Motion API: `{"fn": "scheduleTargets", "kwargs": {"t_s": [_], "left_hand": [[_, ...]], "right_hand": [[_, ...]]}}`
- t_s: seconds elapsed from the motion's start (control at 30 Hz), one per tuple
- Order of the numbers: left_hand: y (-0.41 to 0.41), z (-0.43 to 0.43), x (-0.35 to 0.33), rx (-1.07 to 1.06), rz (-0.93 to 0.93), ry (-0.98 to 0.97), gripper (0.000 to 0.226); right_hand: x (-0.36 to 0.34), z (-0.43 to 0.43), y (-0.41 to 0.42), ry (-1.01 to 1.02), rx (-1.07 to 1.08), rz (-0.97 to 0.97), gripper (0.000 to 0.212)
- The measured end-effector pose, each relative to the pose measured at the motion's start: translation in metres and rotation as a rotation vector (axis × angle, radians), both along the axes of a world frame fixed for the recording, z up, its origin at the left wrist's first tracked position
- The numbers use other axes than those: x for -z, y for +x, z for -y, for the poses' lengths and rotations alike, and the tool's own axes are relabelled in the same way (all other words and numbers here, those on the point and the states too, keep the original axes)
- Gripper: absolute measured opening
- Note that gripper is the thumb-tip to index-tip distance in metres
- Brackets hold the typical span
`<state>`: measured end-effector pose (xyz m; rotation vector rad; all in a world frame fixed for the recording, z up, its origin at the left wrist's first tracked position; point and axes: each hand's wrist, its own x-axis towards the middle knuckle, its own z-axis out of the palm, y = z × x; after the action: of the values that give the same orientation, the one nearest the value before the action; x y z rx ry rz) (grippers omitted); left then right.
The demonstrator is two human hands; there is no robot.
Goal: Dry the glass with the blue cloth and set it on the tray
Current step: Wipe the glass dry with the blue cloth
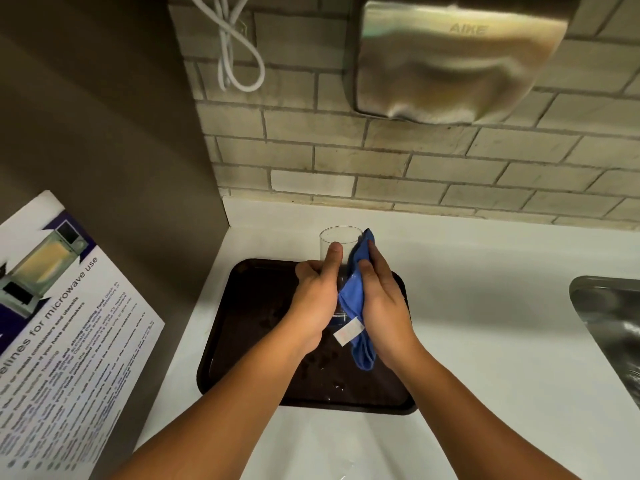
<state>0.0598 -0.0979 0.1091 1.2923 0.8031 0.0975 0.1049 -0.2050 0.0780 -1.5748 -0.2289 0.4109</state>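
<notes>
Gripping the glass, left hand faces right hand clutching blue cloth.

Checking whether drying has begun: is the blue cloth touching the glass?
Touching. The head view shows the right hand pressing the blue cloth against the side of the glass, held by the left hand.

Left hand grips a clear drinking glass over the dark brown plastic tray; right hand presses a blue microfibre cloth against its 3 o'clock side.
</notes>
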Motion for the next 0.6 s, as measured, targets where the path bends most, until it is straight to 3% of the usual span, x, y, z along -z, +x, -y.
{"fn": "scheduleTargets", "kwargs": {"t_s": [0.07, 0.17, 0.27, 0.5, 0.6], "left_hand": [[0.0, -0.002, 0.001, 0.001, 0.008, -0.027, 0.055], [-0.001, -0.005, -0.001, 0.006, -0.01, -0.122, 0.072], [-0.003, -0.007, 0.0, -0.004, -0.016, -0.26, 0.075], [-0.011, -0.003, 0.008, 0.032, 0.105, -0.23, 0.077], [-0.012, -0.004, 0.01, 0.054, 0.078, -0.209, 0.062]], "right_hand": [[0.004, 0.001, -0.001, 0.046, -0.006, -0.002, 0.061], [0.008, 0.005, 0.002, 0.178, 0.037, -0.197, 0.049], [0.012, 0.006, -0.001, 0.216, 0.014, -0.31, 0.044], [0.013, 0.006, 0.005, 0.209, 0.04, -0.237, 0.048], [0.007, 0.006, 0.009, 0.228, 0.03, -0.257, 0.049]]}}
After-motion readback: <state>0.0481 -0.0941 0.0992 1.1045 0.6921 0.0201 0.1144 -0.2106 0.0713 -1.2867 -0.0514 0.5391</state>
